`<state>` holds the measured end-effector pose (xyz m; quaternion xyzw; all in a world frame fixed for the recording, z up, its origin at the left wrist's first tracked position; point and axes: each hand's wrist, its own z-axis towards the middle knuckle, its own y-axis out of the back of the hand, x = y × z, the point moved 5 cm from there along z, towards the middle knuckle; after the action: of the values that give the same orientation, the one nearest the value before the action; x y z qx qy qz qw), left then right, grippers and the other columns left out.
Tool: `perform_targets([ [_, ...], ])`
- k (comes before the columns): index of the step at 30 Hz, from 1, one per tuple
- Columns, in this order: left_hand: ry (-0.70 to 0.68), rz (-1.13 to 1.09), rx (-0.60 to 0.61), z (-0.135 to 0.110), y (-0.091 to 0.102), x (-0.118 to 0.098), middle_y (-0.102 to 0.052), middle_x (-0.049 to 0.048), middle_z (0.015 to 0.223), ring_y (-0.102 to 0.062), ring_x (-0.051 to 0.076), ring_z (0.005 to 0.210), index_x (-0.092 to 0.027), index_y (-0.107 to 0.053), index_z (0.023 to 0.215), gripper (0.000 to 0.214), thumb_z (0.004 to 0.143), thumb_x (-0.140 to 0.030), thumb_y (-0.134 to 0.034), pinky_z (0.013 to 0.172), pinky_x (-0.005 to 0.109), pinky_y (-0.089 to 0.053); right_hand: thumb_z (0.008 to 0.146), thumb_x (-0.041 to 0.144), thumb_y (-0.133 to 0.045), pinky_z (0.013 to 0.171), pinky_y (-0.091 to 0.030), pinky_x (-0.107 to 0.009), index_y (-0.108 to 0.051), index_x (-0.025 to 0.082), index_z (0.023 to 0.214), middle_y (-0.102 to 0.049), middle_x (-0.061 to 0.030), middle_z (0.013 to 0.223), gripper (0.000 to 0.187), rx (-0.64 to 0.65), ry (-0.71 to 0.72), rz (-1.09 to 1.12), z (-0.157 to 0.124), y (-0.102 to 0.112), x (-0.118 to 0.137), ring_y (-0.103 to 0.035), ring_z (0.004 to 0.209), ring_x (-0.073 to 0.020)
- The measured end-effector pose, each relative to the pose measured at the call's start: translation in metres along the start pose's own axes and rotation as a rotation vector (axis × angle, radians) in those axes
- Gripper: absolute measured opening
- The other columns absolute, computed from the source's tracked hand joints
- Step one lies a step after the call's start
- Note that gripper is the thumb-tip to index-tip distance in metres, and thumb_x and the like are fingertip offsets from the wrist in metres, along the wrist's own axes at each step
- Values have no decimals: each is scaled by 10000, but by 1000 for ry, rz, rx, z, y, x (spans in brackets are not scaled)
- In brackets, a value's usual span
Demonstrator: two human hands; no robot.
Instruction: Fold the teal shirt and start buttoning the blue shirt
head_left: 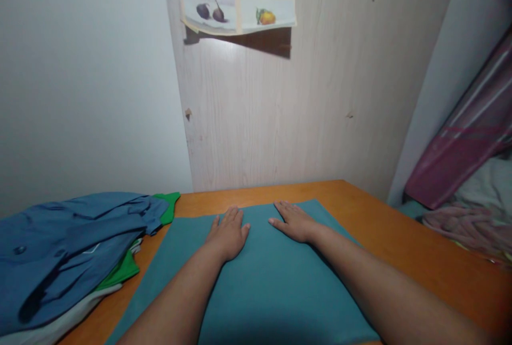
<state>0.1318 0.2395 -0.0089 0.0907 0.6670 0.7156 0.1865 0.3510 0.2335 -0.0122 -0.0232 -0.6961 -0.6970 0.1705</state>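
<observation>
A teal cloth or mat lies flat and smooth on the orange-brown table; I cannot tell which of the two it is. Near its far edge my left hand rests palm down, the thumb held away from the other fingers. To the right, my right hand also lies flat on the teal surface, fingers stretched toward the far edge and thumb pointing left. Neither hand grips anything. My forearms cover parts of the sheet's left and right sides.
On the left lies a pile of clothes with a blue buttoned garment on top and a green one beneath. A wall with a fruit picture rises behind the table. Pink glossy material and crumpled fabric are at the right.
</observation>
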Motion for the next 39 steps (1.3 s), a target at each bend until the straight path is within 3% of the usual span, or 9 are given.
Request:
perform_targets([
  [10, 12, 20, 17, -2, 4, -1, -208, 132, 1622, -151, 276, 1508, -134, -338, 1519, 683, 971, -523, -210, 1187, 553, -175, 856, 829, -165, 1193, -40, -549, -173, 150, 1580, -153, -119, 1634, 992, 32, -133, -43, -3, 6, -21, -91, 1507, -313],
  [17, 11, 16, 3, -2, 3, -2, -199, 120, 1626, -130, 266, 1511, -156, -329, 1525, 679, 971, -527, -202, 1188, 541, -176, 851, 835, -198, 1198, -45, -529, -170, 141, 1580, -140, -131, 1635, 1007, 50, -116, -29, -1, 6, -22, -80, 1508, -310],
  [21, 6, 23, 2, 0, 2, 1, -195, 122, 1627, -140, 268, 1510, -156, -331, 1523, 686, 969, -538, -199, 1184, 543, -184, 875, 811, -183, 1198, -146, -463, -233, 110, 1564, -181, -160, 1624, 985, 4, -99, 62, -4, 24, -33, -124, 1503, -299],
  [25, -8, 31, -1, 1, 2, 2, -196, 126, 1628, -151, 274, 1508, -141, -329, 1524, 694, 968, -536, -200, 1183, 552, -184, 926, 740, -129, 1201, -162, -427, -338, 98, 1529, -285, -168, 1591, 906, -116, -139, 91, -27, 47, -57, -197, 1490, -287],
  [27, -6, 40, -2, 2, 2, 3, -200, 130, 1627, -154, 277, 1507, -133, -325, 1526, 699, 967, -533, -203, 1183, 553, -185, 939, 716, -143, 1203, -157, -435, -332, 83, 1529, -267, -168, 1597, 885, -127, -179, 70, -47, 49, -70, -190, 1491, -288],
  [34, 7, 132, -25, 4, 7, 0, -229, 167, 1614, -184, 294, 1499, -123, -338, 1517, 675, 971, -505, -230, 1167, 541, -218, 939, 711, -194, 1185, -63, -562, -241, 139, 1564, -155, -131, 1633, 848, -36, -247, -21, -108, 22, -91, -87, 1508, -308],
  [37, 18, 177, -98, -4, 19, -7, -250, 191, 1604, -190, 322, 1494, -116, -366, 1495, 656, 967, -500, -297, 1164, 535, -213, 952, 671, -251, 1183, -129, -536, -276, 114, 1551, -211, -154, 1618, 819, -105, -272, 31, -113, 28, -98, -135, 1500, -317],
  [39, -31, 155, -131, -14, 27, -15, -306, 199, 1583, -242, 327, 1479, -112, -419, 1456, 634, 963, -501, -330, 1170, 508, -217, 963, 605, -316, 1165, -228, -493, -395, 92, 1496, -346, -181, 1562, 743, -186, -247, 112, -114, 40, -102, -263, 1464, -319],
])
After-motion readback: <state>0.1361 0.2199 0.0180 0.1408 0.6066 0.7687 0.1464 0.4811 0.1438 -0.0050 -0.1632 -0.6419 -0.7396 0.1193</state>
